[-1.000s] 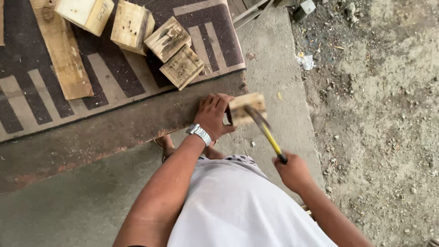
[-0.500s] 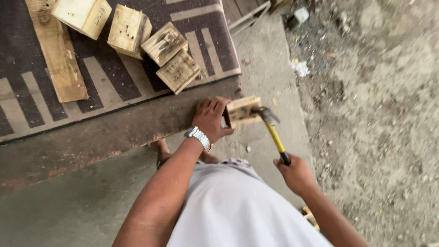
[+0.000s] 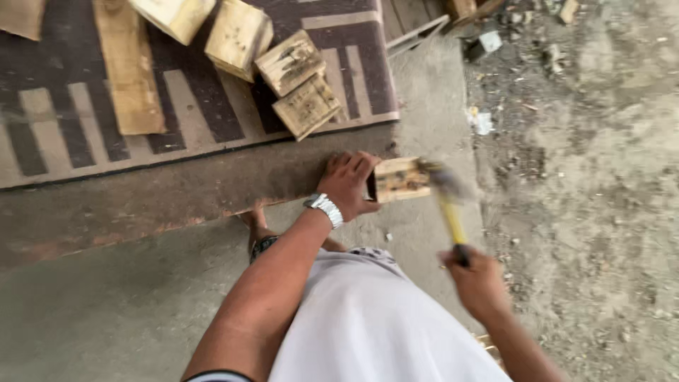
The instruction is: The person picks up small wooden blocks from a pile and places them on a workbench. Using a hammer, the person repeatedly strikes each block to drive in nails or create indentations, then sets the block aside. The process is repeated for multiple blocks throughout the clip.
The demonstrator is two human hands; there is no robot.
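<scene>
Wooden and pale, a small block (image 3: pixel 401 179) sits on the concrete floor (image 3: pixel 106 318), gripped at its near end by the fingers (image 3: pixel 353 166) of the left hand (image 3: pixel 346 185), which curl around it and hold it down. That wrist carries a silver metal watch (image 3: pixel 325 209). Against the far end of the block rests the blurred head of a hammer (image 3: pixel 442 187), its yellow handle running back to the right hand (image 3: pixel 479 283), whose fingers are wrapped tight around the dark grip. Just beyond the block, on the side away from the person, lies the edge of a dark patterned mat (image 3: pixel 212 152) with lighter stripes. Further beyond the block, on that mat, lie four loose wood blocks (image 3: pixel 297 85) in a cluster and a long flat plank (image 3: pixel 131 71) to their side. Past the hammer side of the block, the concrete gives way to rough, littered dirt ground (image 3: pixel 601 177). Nearer the person than the block, a foot in a sandal (image 3: pixel 260 237) shows beside the white shirt (image 3: pixel 375 325).
</scene>
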